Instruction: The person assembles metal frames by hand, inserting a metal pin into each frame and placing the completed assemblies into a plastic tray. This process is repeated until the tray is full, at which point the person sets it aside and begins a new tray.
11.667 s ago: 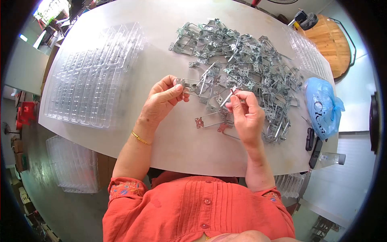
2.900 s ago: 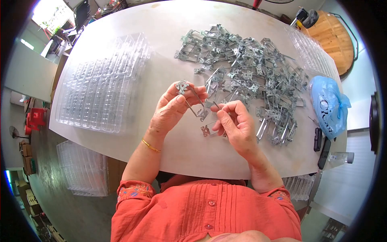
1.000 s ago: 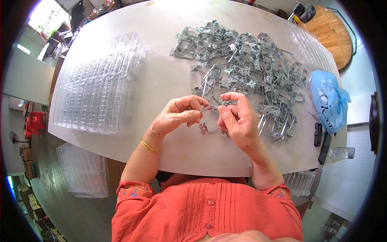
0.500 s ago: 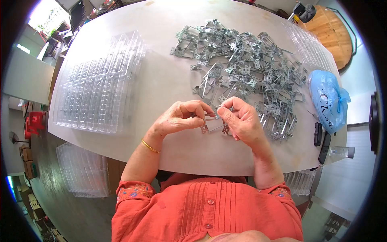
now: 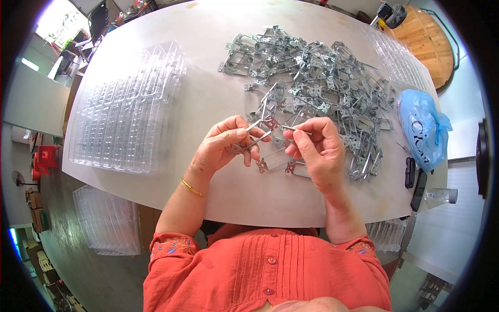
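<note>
My left hand [image 5: 227, 139] is closed on a metal bracket [image 5: 260, 138], whose thin bars stick out past the fingertips toward the right. Just across from it, my right hand [image 5: 315, 144] pinches a slim metal piece [image 5: 289, 128] between thumb and forefinger, its end pointing at the bracket. Below the fingers, another bracket with reddish-looking end plates [image 5: 262, 166] lies on the table. Beyond both hands spreads a large heap of silvery metal brackets [image 5: 317, 78], tangled together.
Stacked clear plastic trays [image 5: 127, 109] stand at the left of the white table [image 5: 208, 31]. More clear trays [image 5: 397, 60] lie at the far right. Near the right edge are a blue plastic bag [image 5: 423, 130], dark handheld items [image 5: 418, 191] and a clear bottle [image 5: 441, 196].
My hands have moved slightly up and apart. The bracket's bars now show in my left hand and the slim piece shows in my right; the lower bracket stays on the table.
</note>
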`<state>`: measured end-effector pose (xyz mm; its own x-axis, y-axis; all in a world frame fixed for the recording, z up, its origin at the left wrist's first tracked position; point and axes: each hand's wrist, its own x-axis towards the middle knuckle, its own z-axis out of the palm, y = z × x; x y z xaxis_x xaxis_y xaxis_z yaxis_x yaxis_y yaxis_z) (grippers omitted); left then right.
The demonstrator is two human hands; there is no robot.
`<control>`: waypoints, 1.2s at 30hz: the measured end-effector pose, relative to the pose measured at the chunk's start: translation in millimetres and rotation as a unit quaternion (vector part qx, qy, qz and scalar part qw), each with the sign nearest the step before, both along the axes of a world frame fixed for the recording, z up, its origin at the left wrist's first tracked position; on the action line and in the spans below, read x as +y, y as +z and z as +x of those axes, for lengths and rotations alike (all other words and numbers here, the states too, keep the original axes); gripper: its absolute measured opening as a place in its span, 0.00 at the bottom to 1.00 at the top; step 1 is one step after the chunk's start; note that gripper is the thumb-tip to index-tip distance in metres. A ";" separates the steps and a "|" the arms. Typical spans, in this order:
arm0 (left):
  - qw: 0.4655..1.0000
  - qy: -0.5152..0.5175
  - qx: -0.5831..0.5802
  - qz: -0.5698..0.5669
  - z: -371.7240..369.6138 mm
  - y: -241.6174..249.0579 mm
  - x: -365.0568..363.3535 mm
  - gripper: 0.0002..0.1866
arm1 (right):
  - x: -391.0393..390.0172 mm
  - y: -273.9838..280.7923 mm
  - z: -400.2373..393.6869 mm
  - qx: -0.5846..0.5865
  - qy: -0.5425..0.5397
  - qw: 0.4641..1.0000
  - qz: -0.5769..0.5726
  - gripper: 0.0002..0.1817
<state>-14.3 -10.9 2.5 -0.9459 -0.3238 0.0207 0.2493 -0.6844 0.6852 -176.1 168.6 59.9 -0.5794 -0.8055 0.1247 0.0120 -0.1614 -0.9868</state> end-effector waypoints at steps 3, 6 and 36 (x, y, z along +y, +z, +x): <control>1.000 -0.004 0.001 -0.001 0.3 -1.4 0.2 0.07 | -2.4 -10.4 3.6 0.075 -0.017 0.997 -0.025 0.06; 1.000 -0.012 0.003 0.006 0.5 -1.0 0.7 0.07 | -2.9 -10.8 6.0 0.106 -0.013 0.994 -0.019 0.06; 0.974 -0.090 -0.063 -0.201 4.8 18.3 6.2 0.09 | 0.3 0.1 -8.5 -0.135 0.169 0.967 0.137 0.10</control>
